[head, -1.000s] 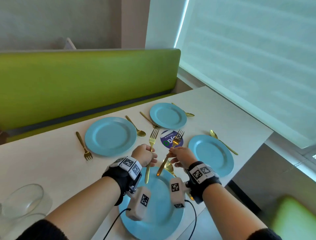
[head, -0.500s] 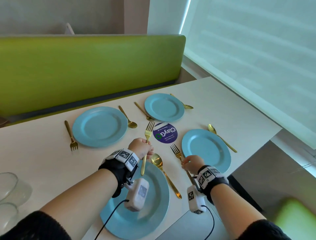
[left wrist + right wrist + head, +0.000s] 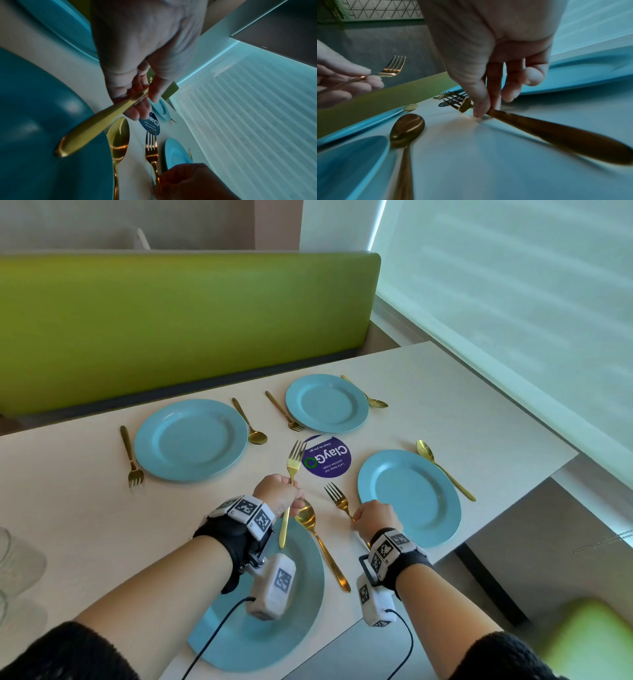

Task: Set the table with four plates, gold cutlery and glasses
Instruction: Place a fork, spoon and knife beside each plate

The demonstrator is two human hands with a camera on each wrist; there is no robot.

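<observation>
Pale tabletop (image 3: 85, 529) runs below a green bench back (image 3: 171, 326) and a shaded window; four blue plates sit on it. Biggest in view is the near plate (image 3: 298, 621), under the left wrist, with a gold spoon (image 3: 320, 542) lying along its right rim, just right of the left fingers. The right plate (image 3: 411, 498) lies just beyond the right fingers, with a second spoon (image 3: 445, 470) on its far side. A purple round sticker (image 3: 327, 460) is stuck ahead of both hands.

The left hand (image 3: 279, 496) has fingers and thumb curled round the neck of a gold fork (image 3: 291, 474), raised off the table, tines pointing away past the knuckles and handle trailing back over the near plate. The right hand (image 3: 375, 517) pinches a second fork (image 3: 337, 501) at mid-handle, thumb and fingertips pressed close; its tines stick out ahead of the fingers, beside the right plate's left rim.

Both forks are slim, matte gold, four-tined. The right wrist view shows the pinched fork's handle (image 3: 556, 135) lying low on the table, which the head view hides behind the wrist. The left wrist view shows the raised fork's broad handle end (image 3: 82, 138).
</observation>
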